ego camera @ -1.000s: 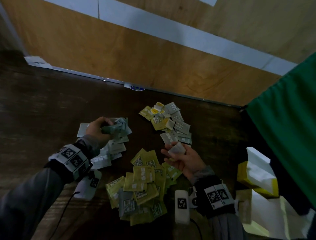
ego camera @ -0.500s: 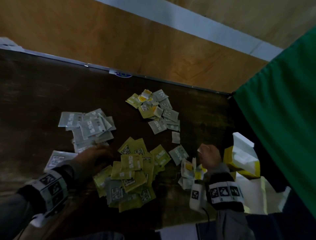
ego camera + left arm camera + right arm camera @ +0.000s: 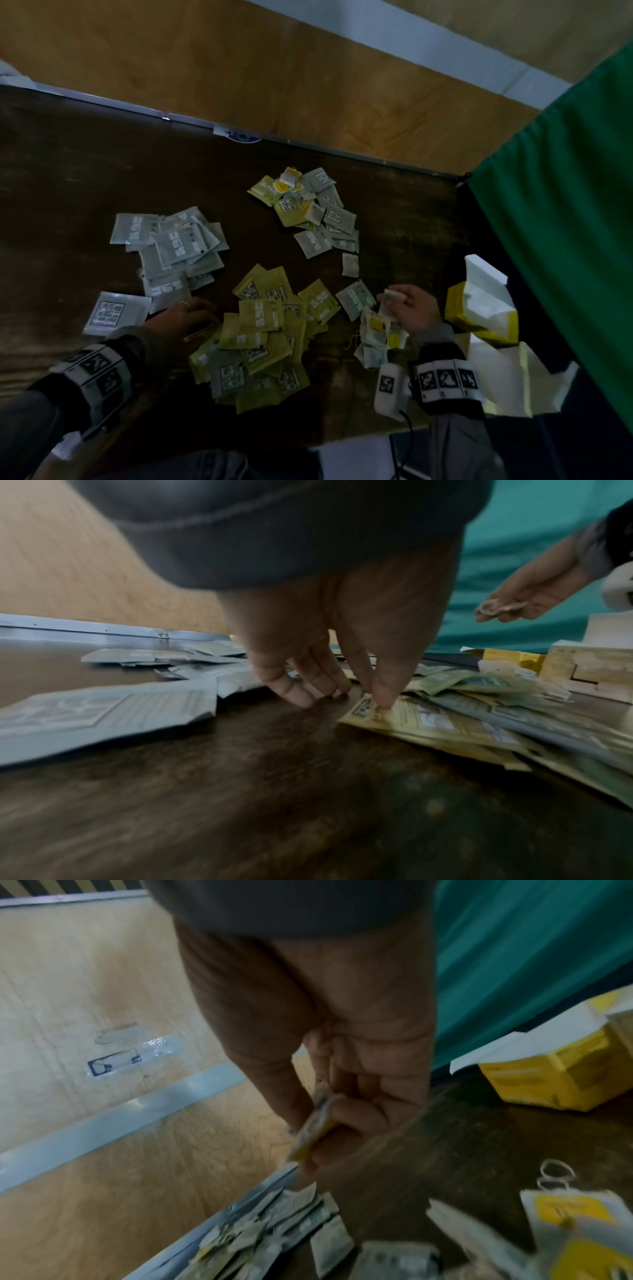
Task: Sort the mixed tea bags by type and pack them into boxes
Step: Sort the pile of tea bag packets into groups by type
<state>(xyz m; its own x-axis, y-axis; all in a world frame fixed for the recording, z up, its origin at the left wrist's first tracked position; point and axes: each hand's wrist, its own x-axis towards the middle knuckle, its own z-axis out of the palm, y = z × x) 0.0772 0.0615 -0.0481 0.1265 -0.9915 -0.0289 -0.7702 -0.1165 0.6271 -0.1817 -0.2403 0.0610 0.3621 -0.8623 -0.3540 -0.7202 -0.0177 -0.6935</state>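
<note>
On the dark table lie a grey sachet pile (image 3: 178,246), a yellow-green sachet pile (image 3: 263,335), a mixed pile (image 3: 308,205) at the back and a small heap of white, yellow-tagged tea bags (image 3: 375,337). My left hand (image 3: 205,318) reaches down between the grey and yellow-green piles. In the left wrist view its fingers (image 3: 301,696) are straight, tips on the table, the thumb tip pressing a yellow-green sachet (image 3: 411,723). My right hand (image 3: 394,305) hovers over the white heap and pinches a white tea bag (image 3: 392,295) with a yellow tag (image 3: 313,1133).
An open yellow box (image 3: 479,308) stands right of my right hand, with white paper or box flaps (image 3: 507,373) nearer me. A green curtain (image 3: 565,222) hangs at the right. The table's metal edge (image 3: 342,152) runs along the back. Bare wood lies at the left.
My left hand has let go of the grey sachets and come down to the yellow-green pile. My right hand has carried the white tea bag rightward to the small heap.
</note>
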